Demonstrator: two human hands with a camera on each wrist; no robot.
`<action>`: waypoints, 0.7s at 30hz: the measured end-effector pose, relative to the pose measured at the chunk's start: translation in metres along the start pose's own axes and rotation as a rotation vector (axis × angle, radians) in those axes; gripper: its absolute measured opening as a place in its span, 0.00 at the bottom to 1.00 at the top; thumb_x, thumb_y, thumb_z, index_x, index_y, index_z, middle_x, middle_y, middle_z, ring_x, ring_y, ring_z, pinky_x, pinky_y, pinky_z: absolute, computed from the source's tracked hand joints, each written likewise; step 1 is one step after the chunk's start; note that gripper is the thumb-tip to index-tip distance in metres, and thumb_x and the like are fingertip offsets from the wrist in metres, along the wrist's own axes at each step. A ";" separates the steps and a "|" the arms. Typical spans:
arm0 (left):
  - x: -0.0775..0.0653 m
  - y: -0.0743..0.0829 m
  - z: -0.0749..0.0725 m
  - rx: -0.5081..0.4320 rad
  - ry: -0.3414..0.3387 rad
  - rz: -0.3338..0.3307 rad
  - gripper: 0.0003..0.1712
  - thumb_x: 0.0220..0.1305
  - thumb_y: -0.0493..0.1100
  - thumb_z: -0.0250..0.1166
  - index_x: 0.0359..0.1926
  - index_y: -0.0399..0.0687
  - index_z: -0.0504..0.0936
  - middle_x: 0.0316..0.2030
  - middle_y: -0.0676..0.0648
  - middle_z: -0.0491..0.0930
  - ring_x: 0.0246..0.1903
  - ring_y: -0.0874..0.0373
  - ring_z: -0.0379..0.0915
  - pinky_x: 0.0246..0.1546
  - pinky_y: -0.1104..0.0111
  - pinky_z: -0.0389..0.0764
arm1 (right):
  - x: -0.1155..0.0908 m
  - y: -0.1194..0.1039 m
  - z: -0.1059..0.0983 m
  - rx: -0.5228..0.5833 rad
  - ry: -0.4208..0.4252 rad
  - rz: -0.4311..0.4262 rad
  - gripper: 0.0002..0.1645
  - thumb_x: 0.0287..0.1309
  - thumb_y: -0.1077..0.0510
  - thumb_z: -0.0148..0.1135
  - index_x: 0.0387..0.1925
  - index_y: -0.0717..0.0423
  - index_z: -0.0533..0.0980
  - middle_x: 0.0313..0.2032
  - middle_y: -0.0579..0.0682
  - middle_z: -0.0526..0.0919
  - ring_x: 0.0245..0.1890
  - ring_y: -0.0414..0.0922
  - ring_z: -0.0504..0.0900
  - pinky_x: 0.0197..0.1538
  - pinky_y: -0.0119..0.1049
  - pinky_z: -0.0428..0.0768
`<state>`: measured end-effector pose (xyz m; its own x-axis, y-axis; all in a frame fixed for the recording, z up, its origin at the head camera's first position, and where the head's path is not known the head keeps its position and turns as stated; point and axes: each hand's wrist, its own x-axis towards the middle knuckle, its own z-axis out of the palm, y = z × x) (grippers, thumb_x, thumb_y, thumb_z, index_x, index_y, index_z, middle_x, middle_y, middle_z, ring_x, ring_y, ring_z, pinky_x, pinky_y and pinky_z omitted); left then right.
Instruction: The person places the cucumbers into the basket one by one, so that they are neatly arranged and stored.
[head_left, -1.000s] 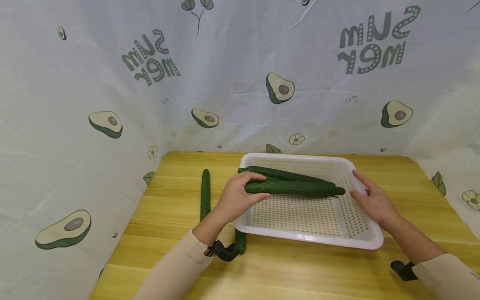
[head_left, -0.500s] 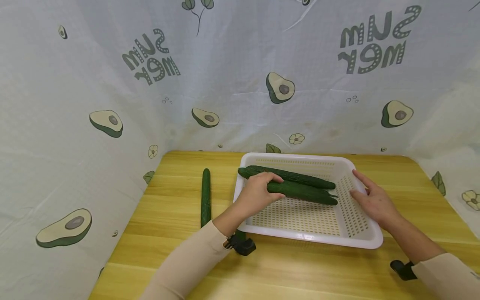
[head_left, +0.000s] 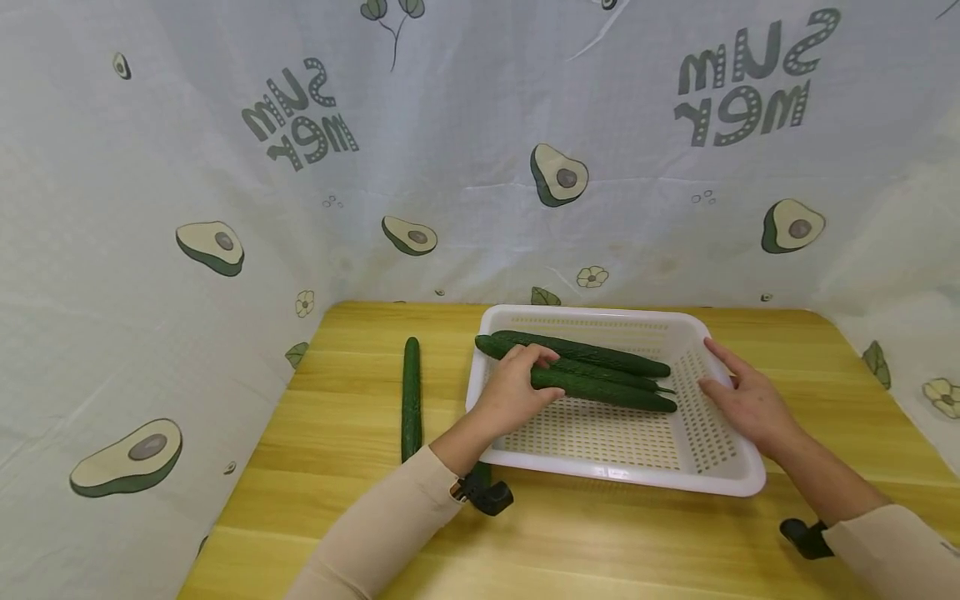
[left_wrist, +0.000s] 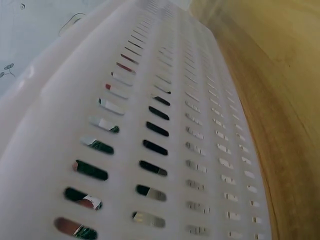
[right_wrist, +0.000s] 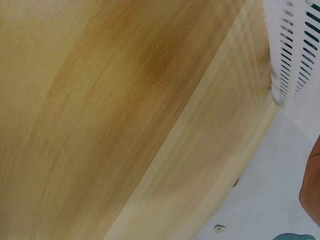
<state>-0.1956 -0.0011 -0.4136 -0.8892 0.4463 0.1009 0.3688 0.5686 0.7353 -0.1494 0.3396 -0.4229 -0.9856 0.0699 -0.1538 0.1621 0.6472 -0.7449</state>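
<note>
Three cucumbers lie side by side in a white plastic basket (head_left: 607, 473): a back one (head_left: 622, 361), a middle one (head_left: 626, 379) and a front one (head_left: 615, 395). My left hand (head_left: 513, 392) reaches over the basket's left rim, its thumb and fingers spread around the front cucumber, with a gap at the fingertips. My right hand (head_left: 750, 408) grips the basket's right rim, thumb inside. Close up in the left wrist view is the slotted basket wall (left_wrist: 120, 150), dark green showing through. Only an edge of my right hand (right_wrist: 311, 187) appears in the right wrist view.
A cucumber (head_left: 412, 400) lies lengthwise on the wooden table (head_left: 330, 400), left of the basket. Another cucumber (head_left: 482, 473) shows partly by the basket's front left corner, behind my left wrist. A printed curtain (head_left: 465, 167) hangs behind the table.
My left hand has moved right and set the front cucumber down in the basket. Its fingers have since loosened and drawn slightly left. The right hand has stayed on the rim.
</note>
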 end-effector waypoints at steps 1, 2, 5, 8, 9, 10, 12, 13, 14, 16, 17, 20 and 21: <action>0.001 0.000 0.000 -0.015 0.001 0.001 0.30 0.66 0.46 0.72 0.67 0.53 0.74 0.56 0.48 0.75 0.54 0.53 0.76 0.48 0.66 0.80 | 0.000 0.000 0.000 -0.002 0.001 0.002 0.43 0.79 0.48 0.44 0.82 0.48 0.36 0.61 0.85 0.67 0.32 0.50 0.88 0.30 0.43 0.87; 0.001 0.000 -0.001 -0.030 0.004 0.003 0.32 0.67 0.45 0.72 0.69 0.52 0.72 0.56 0.48 0.75 0.54 0.53 0.75 0.47 0.66 0.80 | 0.000 0.000 0.000 -0.001 0.000 0.003 0.43 0.79 0.48 0.44 0.82 0.48 0.36 0.61 0.85 0.67 0.32 0.50 0.88 0.30 0.43 0.87; 0.001 0.001 -0.002 -0.068 0.010 -0.003 0.36 0.67 0.44 0.71 0.72 0.52 0.67 0.56 0.46 0.74 0.54 0.52 0.75 0.45 0.67 0.79 | 0.000 -0.001 0.000 -0.001 -0.002 0.008 0.43 0.79 0.47 0.45 0.83 0.48 0.36 0.61 0.85 0.67 0.32 0.49 0.88 0.30 0.43 0.87; 0.001 0.001 -0.004 -0.036 0.034 0.001 0.40 0.66 0.44 0.72 0.74 0.53 0.65 0.55 0.47 0.76 0.53 0.52 0.77 0.43 0.68 0.80 | 0.000 0.000 0.000 0.003 -0.004 0.006 0.43 0.79 0.47 0.45 0.83 0.47 0.36 0.60 0.85 0.67 0.31 0.49 0.88 0.29 0.43 0.87; 0.001 0.002 -0.005 -0.007 0.045 0.009 0.40 0.65 0.44 0.73 0.75 0.53 0.65 0.55 0.47 0.77 0.51 0.53 0.79 0.42 0.68 0.81 | 0.001 0.000 0.001 0.002 -0.003 0.005 0.43 0.79 0.47 0.45 0.83 0.47 0.36 0.60 0.84 0.68 0.31 0.49 0.88 0.29 0.43 0.87; 0.001 0.002 -0.005 0.027 0.057 0.018 0.41 0.64 0.45 0.74 0.75 0.54 0.65 0.55 0.47 0.79 0.50 0.53 0.80 0.42 0.67 0.82 | 0.001 0.000 0.000 0.004 -0.002 0.003 0.43 0.79 0.48 0.45 0.83 0.47 0.36 0.60 0.84 0.68 0.31 0.49 0.88 0.29 0.43 0.87; 0.001 0.003 -0.006 0.111 0.083 0.035 0.42 0.63 0.47 0.74 0.74 0.54 0.67 0.55 0.49 0.81 0.51 0.53 0.80 0.45 0.66 0.82 | 0.001 0.001 0.000 0.009 -0.001 -0.001 0.43 0.79 0.48 0.44 0.82 0.47 0.36 0.60 0.85 0.68 0.31 0.49 0.88 0.29 0.44 0.87; 0.002 0.004 -0.006 0.159 0.095 0.042 0.42 0.62 0.48 0.75 0.74 0.55 0.67 0.54 0.50 0.82 0.53 0.53 0.79 0.47 0.65 0.82 | 0.001 0.001 0.000 0.010 0.001 -0.002 0.43 0.79 0.48 0.44 0.82 0.47 0.36 0.59 0.85 0.68 0.31 0.49 0.88 0.29 0.44 0.87; 0.002 0.004 -0.007 0.211 0.110 0.052 0.41 0.62 0.49 0.75 0.74 0.56 0.68 0.54 0.51 0.83 0.54 0.53 0.77 0.50 0.64 0.81 | 0.001 0.001 0.000 0.011 0.000 -0.002 0.43 0.79 0.48 0.44 0.82 0.47 0.36 0.60 0.85 0.68 0.31 0.49 0.88 0.29 0.44 0.87; 0.001 0.003 -0.010 0.336 0.149 0.083 0.40 0.62 0.52 0.74 0.73 0.56 0.70 0.54 0.53 0.84 0.57 0.52 0.74 0.57 0.62 0.77 | 0.001 0.001 0.001 0.013 -0.002 -0.004 0.43 0.79 0.48 0.44 0.82 0.48 0.36 0.60 0.85 0.68 0.31 0.50 0.89 0.29 0.44 0.87; 0.001 0.002 -0.012 0.391 0.176 0.100 0.39 0.63 0.53 0.74 0.72 0.56 0.71 0.55 0.53 0.84 0.58 0.52 0.73 0.60 0.61 0.75 | 0.001 0.001 0.001 0.013 -0.002 -0.005 0.43 0.79 0.48 0.44 0.82 0.48 0.36 0.60 0.85 0.68 0.31 0.50 0.89 0.29 0.44 0.87; 0.000 0.000 -0.021 0.459 0.260 0.149 0.36 0.64 0.52 0.73 0.71 0.54 0.73 0.58 0.51 0.82 0.59 0.51 0.71 0.63 0.57 0.70 | 0.000 0.001 0.001 0.007 -0.001 -0.003 0.43 0.79 0.48 0.44 0.83 0.47 0.36 0.60 0.85 0.68 0.31 0.50 0.89 0.29 0.44 0.87; -0.001 0.000 -0.025 0.445 0.279 0.160 0.36 0.65 0.51 0.73 0.71 0.53 0.73 0.59 0.49 0.82 0.59 0.50 0.71 0.63 0.56 0.70 | 0.000 0.001 0.001 0.004 0.000 -0.001 0.43 0.79 0.47 0.44 0.83 0.47 0.36 0.60 0.85 0.68 0.31 0.50 0.89 0.29 0.44 0.87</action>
<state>-0.2015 -0.0192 -0.3971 -0.8284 0.3851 0.4068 0.5302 0.7734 0.3475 -0.1490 0.3391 -0.4242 -0.9859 0.0692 -0.1524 0.1608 0.6445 -0.7475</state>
